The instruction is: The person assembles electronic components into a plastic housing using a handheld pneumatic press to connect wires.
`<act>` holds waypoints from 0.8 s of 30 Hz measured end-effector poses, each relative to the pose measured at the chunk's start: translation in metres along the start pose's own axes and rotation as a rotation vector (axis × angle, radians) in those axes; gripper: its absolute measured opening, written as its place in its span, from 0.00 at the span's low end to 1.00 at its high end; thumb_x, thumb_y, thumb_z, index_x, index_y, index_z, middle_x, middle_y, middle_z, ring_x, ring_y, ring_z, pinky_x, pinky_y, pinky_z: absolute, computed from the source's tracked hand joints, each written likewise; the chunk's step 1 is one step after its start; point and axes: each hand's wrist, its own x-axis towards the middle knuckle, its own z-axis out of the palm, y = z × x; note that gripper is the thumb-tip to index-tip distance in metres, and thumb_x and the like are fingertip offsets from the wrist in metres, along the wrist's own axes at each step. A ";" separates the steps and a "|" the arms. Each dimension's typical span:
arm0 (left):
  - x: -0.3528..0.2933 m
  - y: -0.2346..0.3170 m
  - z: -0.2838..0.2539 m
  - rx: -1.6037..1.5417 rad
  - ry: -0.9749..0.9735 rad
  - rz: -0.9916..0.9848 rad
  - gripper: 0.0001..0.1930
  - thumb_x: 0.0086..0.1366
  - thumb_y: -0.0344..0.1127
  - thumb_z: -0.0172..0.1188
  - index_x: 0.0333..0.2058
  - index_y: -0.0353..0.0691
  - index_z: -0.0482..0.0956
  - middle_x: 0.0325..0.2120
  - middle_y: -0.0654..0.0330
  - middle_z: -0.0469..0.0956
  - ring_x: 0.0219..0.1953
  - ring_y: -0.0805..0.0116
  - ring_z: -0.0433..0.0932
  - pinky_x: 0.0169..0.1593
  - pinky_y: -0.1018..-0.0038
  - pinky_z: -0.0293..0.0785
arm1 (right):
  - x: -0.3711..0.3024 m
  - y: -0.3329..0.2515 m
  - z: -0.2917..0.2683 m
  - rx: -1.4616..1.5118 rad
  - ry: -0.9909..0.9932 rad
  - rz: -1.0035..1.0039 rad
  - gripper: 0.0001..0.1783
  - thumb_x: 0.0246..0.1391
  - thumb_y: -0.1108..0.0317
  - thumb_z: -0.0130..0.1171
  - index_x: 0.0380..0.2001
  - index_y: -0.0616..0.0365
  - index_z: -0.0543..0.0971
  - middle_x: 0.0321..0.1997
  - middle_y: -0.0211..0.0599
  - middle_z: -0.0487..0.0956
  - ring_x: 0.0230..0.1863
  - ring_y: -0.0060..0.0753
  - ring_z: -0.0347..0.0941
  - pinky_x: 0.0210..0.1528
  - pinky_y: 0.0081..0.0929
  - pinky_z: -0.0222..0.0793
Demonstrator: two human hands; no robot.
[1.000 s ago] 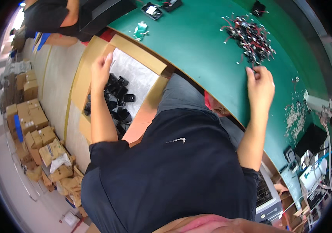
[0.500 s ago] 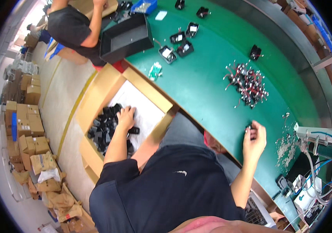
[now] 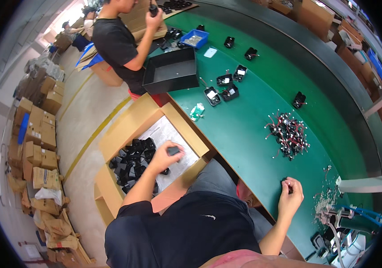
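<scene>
My left hand is raised over an opened cardboard box, its fingers closed on a black plastic housing. Below it in the box, many black plastic housings lie heaped on a white sheet. My right hand is above the green table near its front edge. Its curled fingers grip a small black part, mostly hidden by them. Beyond that hand lies a pile of small black components with red wires.
A black tray stands at the table's left end, beside a co-worker holding a dark object. Several black housings with wires sit farther back. Small silvery parts are scattered at right by a machine with hoses.
My left hand has come up from the heap, now with a black housing in it. The whole view has shifted, so the table sits lower. My right hand still grips its small part.
</scene>
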 end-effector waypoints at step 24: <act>0.025 0.123 0.297 0.094 -0.814 0.527 0.49 0.51 0.22 0.77 0.68 0.38 0.56 0.59 0.51 0.71 0.58 0.62 0.76 0.58 0.67 0.78 | -0.017 -0.078 -0.064 0.053 0.064 -0.239 0.11 0.46 0.78 0.73 0.34 0.59 0.83 0.47 0.38 0.84 0.45 0.43 0.83 0.46 0.34 0.79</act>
